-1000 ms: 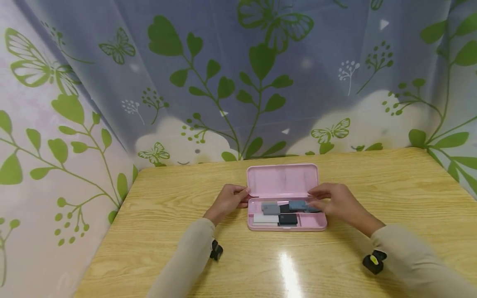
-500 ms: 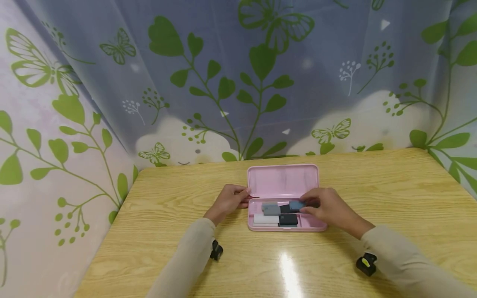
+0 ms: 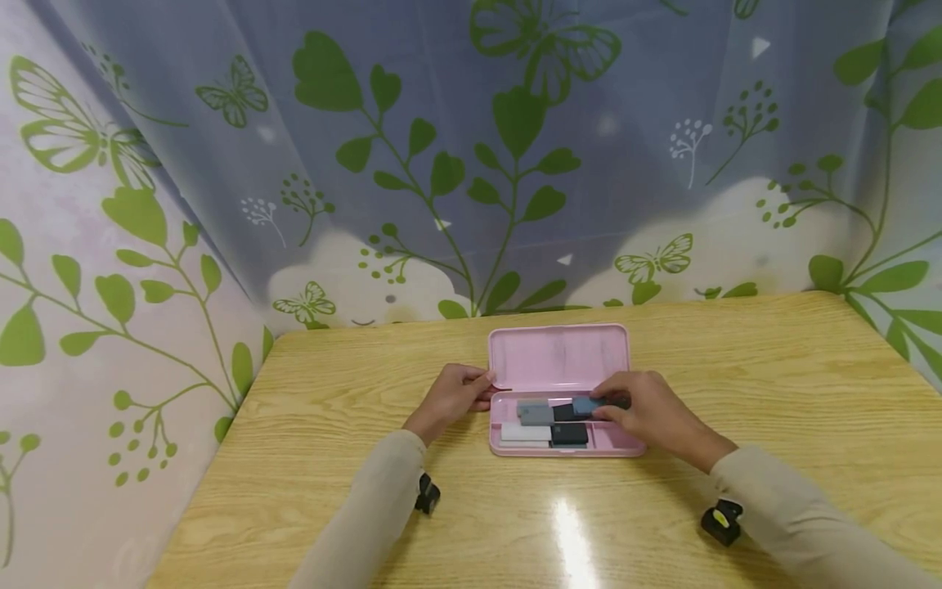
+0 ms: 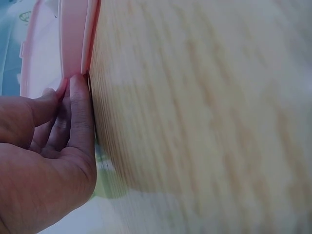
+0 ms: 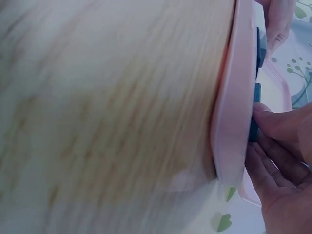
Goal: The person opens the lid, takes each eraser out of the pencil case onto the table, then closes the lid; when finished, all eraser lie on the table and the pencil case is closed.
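An opened pink pencil case lies on the wooden table, its lid leaning back. My left hand holds the case by its left hinge corner; the left wrist view shows the thumb and fingers there against the pink edge. Inside the case, my right hand pinches a blue rectangular piece between thumb and fingers; part of that piece is hidden. Beside it are grey pieces and a black one. A white piece and a dark piece occupy the front compartment.
The wooden table surrounds the case. A curtain printed with leaves and butterflies hangs behind its far edge. At the front compartment's right end, bare pink floor shows.
My right hand has shifted left from the case's right edge to the blue piece and taken hold of it. My left hand has stayed at the hinge corner.
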`<action>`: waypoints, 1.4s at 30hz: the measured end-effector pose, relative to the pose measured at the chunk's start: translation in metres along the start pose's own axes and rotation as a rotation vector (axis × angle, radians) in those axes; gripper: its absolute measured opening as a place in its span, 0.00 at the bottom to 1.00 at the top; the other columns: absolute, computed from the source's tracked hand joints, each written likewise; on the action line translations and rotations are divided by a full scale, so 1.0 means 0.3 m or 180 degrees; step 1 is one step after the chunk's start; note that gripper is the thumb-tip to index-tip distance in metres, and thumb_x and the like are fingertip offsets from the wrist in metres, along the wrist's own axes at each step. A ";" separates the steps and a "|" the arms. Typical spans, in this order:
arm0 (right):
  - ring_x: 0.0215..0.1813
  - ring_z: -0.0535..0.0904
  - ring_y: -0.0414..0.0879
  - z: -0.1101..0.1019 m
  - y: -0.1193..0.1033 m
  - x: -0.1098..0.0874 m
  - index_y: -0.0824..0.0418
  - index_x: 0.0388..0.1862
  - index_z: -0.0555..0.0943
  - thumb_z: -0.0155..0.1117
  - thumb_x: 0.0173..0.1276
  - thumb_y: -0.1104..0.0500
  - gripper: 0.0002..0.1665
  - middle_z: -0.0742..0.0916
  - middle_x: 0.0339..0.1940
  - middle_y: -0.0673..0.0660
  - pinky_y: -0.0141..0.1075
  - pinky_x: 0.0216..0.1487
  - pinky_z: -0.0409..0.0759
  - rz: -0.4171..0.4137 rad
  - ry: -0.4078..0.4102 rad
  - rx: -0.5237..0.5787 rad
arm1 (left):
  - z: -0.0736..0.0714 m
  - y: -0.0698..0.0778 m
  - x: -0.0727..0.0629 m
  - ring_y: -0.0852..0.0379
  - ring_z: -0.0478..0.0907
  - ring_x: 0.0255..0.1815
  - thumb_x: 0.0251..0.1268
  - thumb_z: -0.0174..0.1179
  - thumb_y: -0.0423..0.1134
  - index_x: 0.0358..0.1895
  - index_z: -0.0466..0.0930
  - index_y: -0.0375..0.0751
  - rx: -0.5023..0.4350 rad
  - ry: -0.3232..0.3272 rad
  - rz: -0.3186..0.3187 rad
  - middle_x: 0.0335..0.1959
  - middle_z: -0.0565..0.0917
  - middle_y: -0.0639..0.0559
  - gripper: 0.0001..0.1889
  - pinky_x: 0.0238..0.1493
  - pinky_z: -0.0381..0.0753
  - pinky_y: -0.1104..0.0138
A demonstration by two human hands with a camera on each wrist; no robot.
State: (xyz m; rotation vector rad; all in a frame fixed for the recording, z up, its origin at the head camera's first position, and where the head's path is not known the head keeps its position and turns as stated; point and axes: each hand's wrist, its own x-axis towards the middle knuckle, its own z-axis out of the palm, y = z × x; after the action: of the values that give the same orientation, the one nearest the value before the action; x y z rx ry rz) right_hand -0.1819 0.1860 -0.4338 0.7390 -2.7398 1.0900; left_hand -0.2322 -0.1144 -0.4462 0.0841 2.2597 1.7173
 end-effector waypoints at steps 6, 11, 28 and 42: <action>0.38 0.85 0.46 -0.042 -0.014 -0.011 0.67 0.41 0.89 0.76 0.61 0.68 0.09 0.90 0.37 0.55 0.44 0.42 0.88 0.0121 0.0027 0.0026 | 0.001 0.004 0.001 0.61 0.83 0.33 0.79 0.54 0.34 0.54 0.83 0.25 0.0022 -0.0002 -0.0043 0.35 0.87 0.44 0.14 0.41 0.89 0.66; 0.43 0.87 0.53 -0.089 -0.004 -0.028 0.67 0.44 0.88 0.75 0.63 0.67 0.10 0.90 0.41 0.59 0.50 0.45 0.87 0.0215 0.0069 0.0046 | 0.000 0.004 0.003 0.62 0.83 0.32 0.79 0.54 0.34 0.54 0.84 0.26 0.0078 0.0008 -0.0071 0.34 0.87 0.44 0.14 0.40 0.89 0.68; 0.41 0.87 0.58 -0.210 0.091 -0.107 0.68 0.44 0.88 0.77 0.61 0.65 0.13 0.90 0.41 0.63 0.56 0.42 0.86 0.0226 0.0456 -0.0370 | -0.006 0.013 -0.003 0.62 0.82 0.31 0.78 0.55 0.34 0.56 0.83 0.28 0.0052 -0.0034 -0.0109 0.37 0.86 0.43 0.14 0.40 0.88 0.69; 0.39 0.88 0.59 -0.233 0.187 -0.135 0.72 0.43 0.87 0.76 0.62 0.65 0.13 0.90 0.38 0.66 0.44 0.34 0.87 0.0572 0.0353 -0.0453 | -0.005 0.004 0.004 0.61 0.83 0.32 0.79 0.55 0.35 0.56 0.83 0.27 0.0095 -0.0020 -0.0118 0.37 0.87 0.43 0.15 0.41 0.89 0.68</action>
State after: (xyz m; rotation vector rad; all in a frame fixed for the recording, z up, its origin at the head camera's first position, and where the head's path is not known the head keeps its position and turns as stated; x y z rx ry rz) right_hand -0.1785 0.2841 -0.4277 0.4078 -2.7942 0.9223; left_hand -0.2339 -0.1153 -0.4450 0.0538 2.2684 1.6627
